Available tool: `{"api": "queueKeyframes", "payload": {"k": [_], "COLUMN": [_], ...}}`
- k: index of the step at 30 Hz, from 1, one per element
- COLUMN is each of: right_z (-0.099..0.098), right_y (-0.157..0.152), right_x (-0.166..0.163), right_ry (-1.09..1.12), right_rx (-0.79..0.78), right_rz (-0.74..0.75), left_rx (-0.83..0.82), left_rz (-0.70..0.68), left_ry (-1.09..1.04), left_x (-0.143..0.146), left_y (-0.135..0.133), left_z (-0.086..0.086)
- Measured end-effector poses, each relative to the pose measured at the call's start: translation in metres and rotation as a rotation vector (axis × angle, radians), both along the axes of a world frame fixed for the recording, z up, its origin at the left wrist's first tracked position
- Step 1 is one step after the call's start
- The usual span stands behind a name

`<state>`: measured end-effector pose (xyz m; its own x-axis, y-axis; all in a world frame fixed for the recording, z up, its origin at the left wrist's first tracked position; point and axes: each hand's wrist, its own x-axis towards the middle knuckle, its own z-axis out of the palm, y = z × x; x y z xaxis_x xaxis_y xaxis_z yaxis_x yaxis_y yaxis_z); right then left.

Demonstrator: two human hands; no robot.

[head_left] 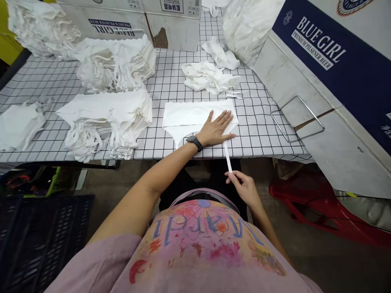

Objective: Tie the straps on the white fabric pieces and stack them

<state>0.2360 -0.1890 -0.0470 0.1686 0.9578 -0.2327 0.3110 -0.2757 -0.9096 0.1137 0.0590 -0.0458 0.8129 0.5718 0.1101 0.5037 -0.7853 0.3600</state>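
Note:
A white garment with thin straps (189, 114) lies flat at the front edge of the table. On its right part my left hand (216, 129) rests palm down, fingers spread. My right hand (242, 185), below the table edge, pinches the end of the garment's white strap (227, 156), which is pulled straight toward my body. To the left sits a thick stack of similar white garments (113, 108), their straps bunched at the front. Behind my left hand are loose crumpled white pieces (210, 77).
More white stacks (122, 57) stand farther back, and a few pieces (20, 124) lie far left. A carton (128, 20) stands at the back; a large blue and white carton (324, 81) leans at right beside a metal wire frame (297, 119). A red plastic stool (305, 199) is below.

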Motion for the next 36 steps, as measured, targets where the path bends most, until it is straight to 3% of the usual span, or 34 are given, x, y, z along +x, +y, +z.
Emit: {"api": "queueKeyframes", "payload": {"k": [8, 13, 18, 24, 32, 36], "right_z": [0.018, 0.036, 0.055, 0.055, 0.047, 0.05], "right_y": [-0.064, -0.08, -0.084, -0.06, 0.003, 0.034], "right_x": [0.003, 0.003, 0.017, 0.024, 0.015, 0.014], "right_ry": [0.019, 0.036, 0.167, 0.35, 0.246, 0.209], "right_rx": [-0.177, -0.134, -0.168, -0.073, 0.085, 0.217], "right_rz": [-0.049, -0.13, -0.078, -0.129, -0.248, -0.226], "left_rx": [-0.025, -0.045, -0.058, -0.103, -0.066, -0.032], "left_rz": [-0.005, -0.015, -0.023, -0.02, 0.202, 0.195], "left_ry": [-0.029, -0.071, -0.109, -0.14, -0.339, -0.284], "left_x": [0.0, 0.001, 0.001, 0.001, -0.026, -0.042], "left_y": [0.001, 0.004, 0.006, 0.008, 0.015, 0.012], "left_z": [-0.002, -0.007, -0.012, -0.009, 0.016, 0.024]}}
